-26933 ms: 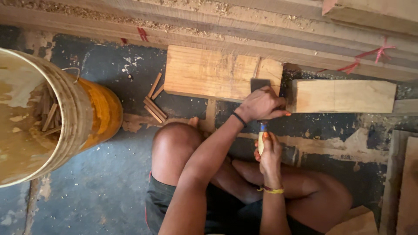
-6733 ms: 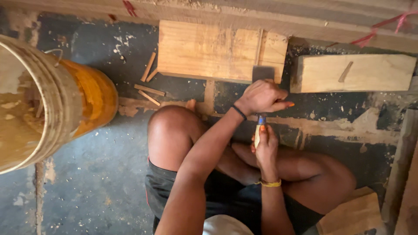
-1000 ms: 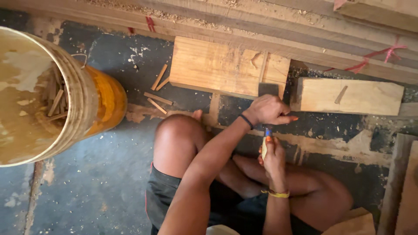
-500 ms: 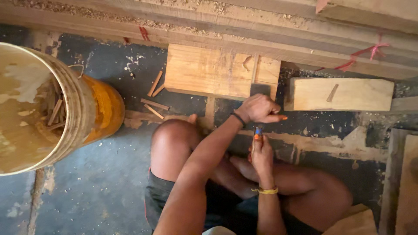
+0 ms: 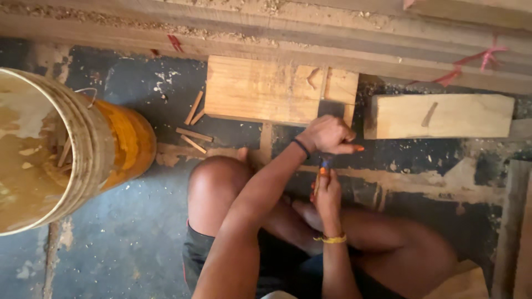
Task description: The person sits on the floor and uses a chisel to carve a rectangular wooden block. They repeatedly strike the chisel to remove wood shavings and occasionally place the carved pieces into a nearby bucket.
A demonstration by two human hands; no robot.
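While the person sits on the floor (image 5: 111, 243), the left hand (image 5: 328, 134) sits at centre frame, fingers curled shut on a dark blade whose shape is hard to make out, at the lower edge of a wooden block (image 5: 277, 90). Just below, the right hand (image 5: 328, 191) grips a blue-and-orange handled tool (image 5: 323, 164) upright. Small wooden sticks (image 5: 194, 124) lie left of the block; a yellow bucket (image 5: 72, 149) stands at far left.

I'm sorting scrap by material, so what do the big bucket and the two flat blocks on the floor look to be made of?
The bucket looks like yellow plastic: smooth, glossy wall, inside caked with pale residue. The two blocks look like raw, unfinished wood: pale, matte, with visible grain.
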